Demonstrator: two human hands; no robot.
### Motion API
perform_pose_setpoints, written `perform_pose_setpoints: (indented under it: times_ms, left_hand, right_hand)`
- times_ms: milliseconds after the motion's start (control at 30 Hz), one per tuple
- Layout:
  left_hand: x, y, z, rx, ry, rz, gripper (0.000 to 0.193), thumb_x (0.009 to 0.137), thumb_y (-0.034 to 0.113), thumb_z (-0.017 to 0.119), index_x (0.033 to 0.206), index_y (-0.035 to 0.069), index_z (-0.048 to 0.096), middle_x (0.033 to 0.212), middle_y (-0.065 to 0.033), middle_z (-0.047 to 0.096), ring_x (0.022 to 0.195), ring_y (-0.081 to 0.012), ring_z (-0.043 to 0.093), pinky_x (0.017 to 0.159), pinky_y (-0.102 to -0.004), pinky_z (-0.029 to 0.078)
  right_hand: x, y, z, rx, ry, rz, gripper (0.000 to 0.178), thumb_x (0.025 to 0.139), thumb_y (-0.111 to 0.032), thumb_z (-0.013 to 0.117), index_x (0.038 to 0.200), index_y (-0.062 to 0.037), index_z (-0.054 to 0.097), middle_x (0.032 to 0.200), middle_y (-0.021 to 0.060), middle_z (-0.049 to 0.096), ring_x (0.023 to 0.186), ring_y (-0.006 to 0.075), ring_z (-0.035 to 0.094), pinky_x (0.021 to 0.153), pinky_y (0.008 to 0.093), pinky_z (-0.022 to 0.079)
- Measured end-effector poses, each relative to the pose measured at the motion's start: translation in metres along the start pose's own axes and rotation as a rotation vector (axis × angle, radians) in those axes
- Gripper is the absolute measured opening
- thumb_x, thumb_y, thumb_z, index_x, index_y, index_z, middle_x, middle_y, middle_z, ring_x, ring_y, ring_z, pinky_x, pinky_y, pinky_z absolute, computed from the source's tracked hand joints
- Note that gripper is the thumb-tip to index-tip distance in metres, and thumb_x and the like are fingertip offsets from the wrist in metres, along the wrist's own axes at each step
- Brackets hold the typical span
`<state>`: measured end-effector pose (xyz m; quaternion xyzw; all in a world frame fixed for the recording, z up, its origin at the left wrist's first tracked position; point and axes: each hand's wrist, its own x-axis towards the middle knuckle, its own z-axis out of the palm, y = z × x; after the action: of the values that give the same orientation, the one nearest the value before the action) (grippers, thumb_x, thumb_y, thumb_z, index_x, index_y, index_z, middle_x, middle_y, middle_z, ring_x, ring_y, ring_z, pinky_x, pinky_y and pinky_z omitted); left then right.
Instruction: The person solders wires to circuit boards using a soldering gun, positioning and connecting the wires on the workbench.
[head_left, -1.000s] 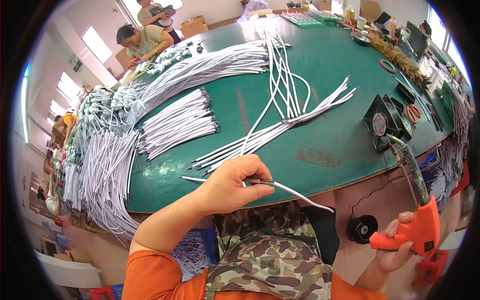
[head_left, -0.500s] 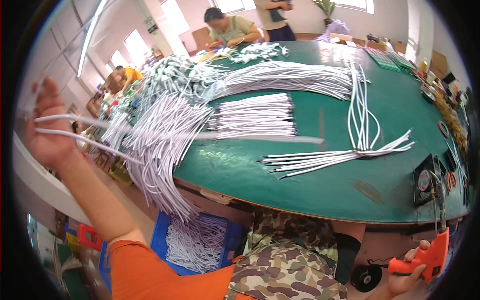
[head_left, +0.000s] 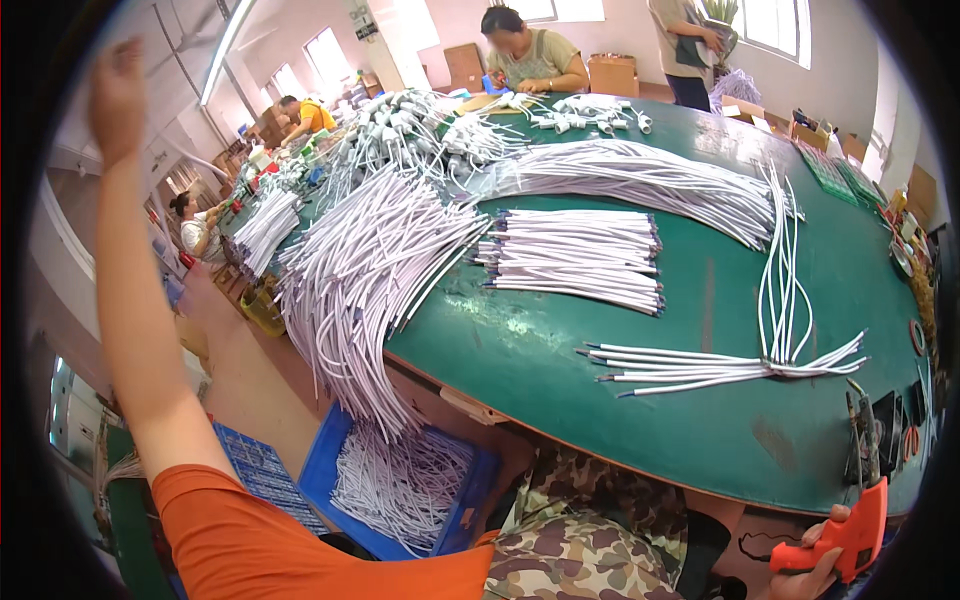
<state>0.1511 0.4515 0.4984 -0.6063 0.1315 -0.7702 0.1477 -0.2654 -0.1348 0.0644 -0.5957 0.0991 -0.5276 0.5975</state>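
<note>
My left arm is raised at the far left, in an orange sleeve. My left hand is high up and smeared, so its fingers do not show clearly and I see no cable in it. At the lower right, my right hand grips an orange-red soldering gun, its metal barrel pointing up past the table edge. Left of the gun, several white cables lie with dark ends, crossed by upright cables. A neat row of short white cables lies mid-table, beside a loose heap spilling over the edge.
Under the green table stands a blue crate of white cables. White connectors are piled behind the heap. A small fan and scissors sit at the right. A seated co-worker works across the table.
My left hand has swung upward, and the white cables it held are no longer seen in it. The view has shifted left. My right hand still holds the soldering gun.
</note>
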Motion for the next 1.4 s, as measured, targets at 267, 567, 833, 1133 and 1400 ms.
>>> perform_pose_setpoints:
  times_ms: [267, 567, 833, 1133, 1400]
  left_hand:
    - [-0.272, 0.154, 0.154, -0.378, -0.934, -0.043, 0.049, 0.092, 0.041, 0.059, 0.128, 0.007, 0.055, 0.130, -0.0237, 0.053, 0.119, -0.0393, 0.053, 0.099, -0.0462, 0.042]
    - [-0.413, 0.186, 0.212, -0.458, -1.389, 0.012, 0.074, 0.097, 0.052, 0.051, 0.141, -0.006, 0.043, 0.145, -0.0279, 0.045, 0.137, -0.0397, 0.040, 0.116, -0.0440, 0.029]
    - [-0.254, 0.426, 0.078, -1.389, -0.949, -0.297, 0.039, 0.089, 0.022, 0.070, 0.122, 0.002, 0.063, 0.116, -0.0154, 0.067, 0.108, -0.0276, 0.064, 0.094, -0.0361, 0.048]
    - [-0.191, 0.677, -0.159, -1.942, -1.151, 0.292, 0.039, 0.087, 0.019, 0.071, 0.122, 0.009, 0.060, 0.106, -0.0141, 0.066, 0.096, -0.0320, 0.065, 0.086, -0.0416, 0.051]
    - [-0.185, 0.716, -0.146, -2.029, -1.436, 0.439, 0.019, 0.087, 0.012, 0.069, 0.105, 0.006, 0.066, 0.096, -0.0119, 0.065, 0.089, -0.0294, 0.065, 0.078, -0.0378, 0.052]
  right_hand:
    - [0.002, 0.001, 0.026, -0.084, -0.052, 0.122, 0.067, 0.092, -0.032, 0.065, 0.143, 0.0014, 0.036, 0.117, 0.0229, 0.058, 0.075, 0.0217, 0.055, 0.055, 0.0292, 0.052]
    - [-0.003, 0.030, -0.011, -0.499, -0.183, -0.174, 0.051, 0.100, -0.031, 0.052, 0.133, 0.0066, 0.043, 0.117, 0.0180, 0.060, 0.076, 0.0137, 0.053, 0.068, 0.0260, 0.046]
    - [-0.005, 0.030, 0.014, -0.188, 0.068, 0.098, 0.056, 0.093, -0.037, 0.059, 0.125, 0.0082, 0.048, 0.110, 0.0209, 0.063, 0.073, 0.0155, 0.060, 0.064, 0.0271, 0.051]
    - [-0.025, 0.021, -0.013, -0.118, 0.067, 0.137, 0.051, 0.096, -0.033, 0.058, 0.127, 0.0053, 0.045, 0.110, 0.0183, 0.060, 0.071, 0.0135, 0.058, 0.063, 0.0257, 0.050]
    - [-0.033, 0.023, -0.056, -0.096, 0.235, 0.201, 0.056, 0.093, -0.033, 0.064, 0.128, 0.0061, 0.046, 0.111, 0.0215, 0.061, 0.075, 0.0154, 0.061, 0.064, 0.0280, 0.054]
